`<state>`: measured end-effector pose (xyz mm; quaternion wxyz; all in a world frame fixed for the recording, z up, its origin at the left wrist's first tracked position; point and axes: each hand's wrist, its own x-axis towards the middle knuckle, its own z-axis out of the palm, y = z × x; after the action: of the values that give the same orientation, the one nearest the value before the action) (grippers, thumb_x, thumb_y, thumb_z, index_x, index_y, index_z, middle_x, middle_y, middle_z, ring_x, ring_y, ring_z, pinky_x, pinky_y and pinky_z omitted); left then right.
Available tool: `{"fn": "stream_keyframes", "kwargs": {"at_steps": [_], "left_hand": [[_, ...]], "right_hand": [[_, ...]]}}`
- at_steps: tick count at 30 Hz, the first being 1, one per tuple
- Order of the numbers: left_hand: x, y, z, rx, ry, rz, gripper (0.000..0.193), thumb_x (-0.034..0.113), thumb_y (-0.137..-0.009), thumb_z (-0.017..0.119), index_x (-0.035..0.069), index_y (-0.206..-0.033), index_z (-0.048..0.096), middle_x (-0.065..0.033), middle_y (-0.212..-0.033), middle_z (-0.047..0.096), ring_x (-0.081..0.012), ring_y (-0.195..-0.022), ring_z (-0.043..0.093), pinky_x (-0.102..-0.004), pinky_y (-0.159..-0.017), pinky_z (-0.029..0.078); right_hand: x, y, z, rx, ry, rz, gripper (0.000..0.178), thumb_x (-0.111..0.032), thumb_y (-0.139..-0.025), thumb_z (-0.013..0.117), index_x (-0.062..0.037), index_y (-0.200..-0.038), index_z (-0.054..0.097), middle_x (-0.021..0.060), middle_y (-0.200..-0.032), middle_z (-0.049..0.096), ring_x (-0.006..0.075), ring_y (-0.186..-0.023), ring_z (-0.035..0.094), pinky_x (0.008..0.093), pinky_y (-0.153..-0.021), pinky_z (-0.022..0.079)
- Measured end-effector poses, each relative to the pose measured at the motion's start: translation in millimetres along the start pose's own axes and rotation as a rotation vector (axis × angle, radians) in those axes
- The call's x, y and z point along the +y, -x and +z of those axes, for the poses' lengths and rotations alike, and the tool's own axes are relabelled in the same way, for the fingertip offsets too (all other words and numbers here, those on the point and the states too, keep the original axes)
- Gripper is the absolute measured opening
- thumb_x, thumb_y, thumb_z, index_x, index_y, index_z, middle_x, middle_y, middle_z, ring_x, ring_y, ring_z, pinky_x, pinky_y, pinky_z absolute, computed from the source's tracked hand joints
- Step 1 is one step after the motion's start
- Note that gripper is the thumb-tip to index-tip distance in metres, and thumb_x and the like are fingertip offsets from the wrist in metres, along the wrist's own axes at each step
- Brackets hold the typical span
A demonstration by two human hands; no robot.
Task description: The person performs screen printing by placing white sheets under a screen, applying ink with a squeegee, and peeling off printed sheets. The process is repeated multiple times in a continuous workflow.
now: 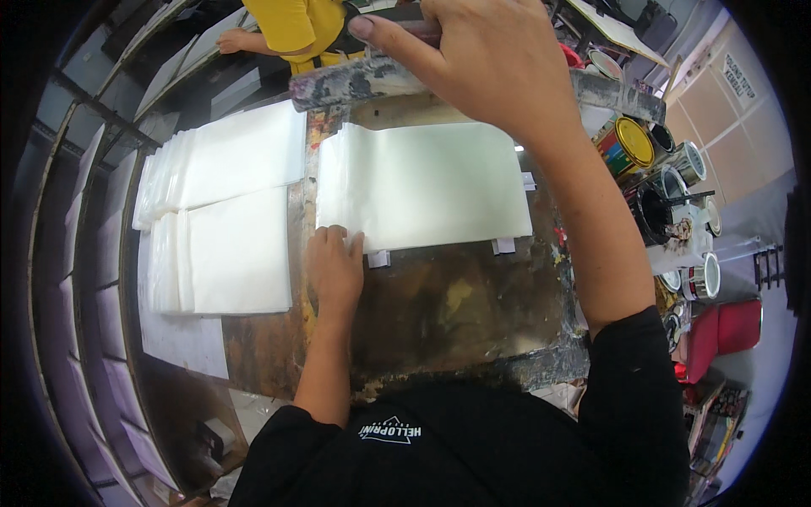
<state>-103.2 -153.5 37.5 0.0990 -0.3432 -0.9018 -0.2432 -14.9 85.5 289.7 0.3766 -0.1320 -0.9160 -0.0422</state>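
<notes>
A stack of thin, glossy white plastic sheets [439,182], perhaps bags, lies on the stained table with its left edges fanned. My left hand [334,269] rests at the stack's near left corner. Its fingers are stretched out, with the tips touching the sheets. Above the far edge of the stack, my right hand [498,63] is raised and closed on a paint-stained frame bar [351,84], which looks like the edge of a screen printing frame. The bar runs across the view, tilted up off the table. The hand hides part of it, and the fingers' undersides do not show.
Two more fanned stacks of white sheets [241,249] lie on the left. Small white tabs [504,246] stick out under the middle stack. Several paint cans [634,142] crowd the right side, near a red chair [722,334]. A person in yellow [291,29] stands beyond the table. A rack [110,253] stands left.
</notes>
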Motion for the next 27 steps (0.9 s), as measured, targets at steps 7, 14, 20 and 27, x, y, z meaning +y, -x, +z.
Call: {"fn": "stream_keyframes", "kwargs": {"at_steps": [7,14,20,27], "left_hand": [[21.7,-14.2,-10.6,0.106,0.225,0.026,0.025,0.019,-0.100,0.070,0.000,-0.084,0.068,-0.0150,-0.076,0.065,-0.0348,-0.070,0.063,-0.0475,-0.066,0.049],[12.0,-84.1,-50.3,0.241,0.497,-0.141,0.029,0.024,-0.096,0.074,-0.003,-0.084,0.071,-0.0129,-0.073,0.071,-0.0195,-0.066,0.064,-0.0344,-0.068,0.050],[-77.6,-85.0,-88.0,0.465,-0.457,-0.427,0.060,0.038,-0.102,0.070,0.000,-0.147,0.058,-0.0261,-0.140,0.061,-0.0386,-0.130,0.058,-0.0441,-0.113,0.044],[100.4,-14.5,53.0,-0.340,0.247,0.544,0.057,0.040,-0.108,0.058,0.014,-0.158,0.050,-0.0155,-0.168,0.041,-0.0407,-0.157,0.033,-0.0632,-0.128,0.019]], "right_hand": [[4.4,-13.1,-3.8,-0.056,-0.052,0.035,0.075,-0.064,-0.101,0.054,-0.0001,-0.064,0.069,0.0170,-0.061,0.064,0.0333,-0.062,0.064,0.0484,-0.075,0.043],[5.7,-29.4,-12.4,-0.203,0.035,0.062,0.080,-0.067,-0.102,0.047,0.0008,-0.068,0.072,0.0200,-0.064,0.067,0.0358,-0.065,0.067,0.0510,-0.074,0.044],[5.0,-15.1,0.2,-0.108,0.009,-0.011,0.078,-0.068,-0.101,0.048,0.0010,-0.077,0.075,0.0199,-0.070,0.071,0.0367,-0.070,0.069,0.0522,-0.075,0.045],[14.6,-20.5,1.0,-0.065,-0.006,-0.002,0.077,-0.066,-0.101,0.049,0.0022,-0.076,0.074,0.0223,-0.073,0.072,0.0375,-0.073,0.070,0.0529,-0.076,0.045]]}}
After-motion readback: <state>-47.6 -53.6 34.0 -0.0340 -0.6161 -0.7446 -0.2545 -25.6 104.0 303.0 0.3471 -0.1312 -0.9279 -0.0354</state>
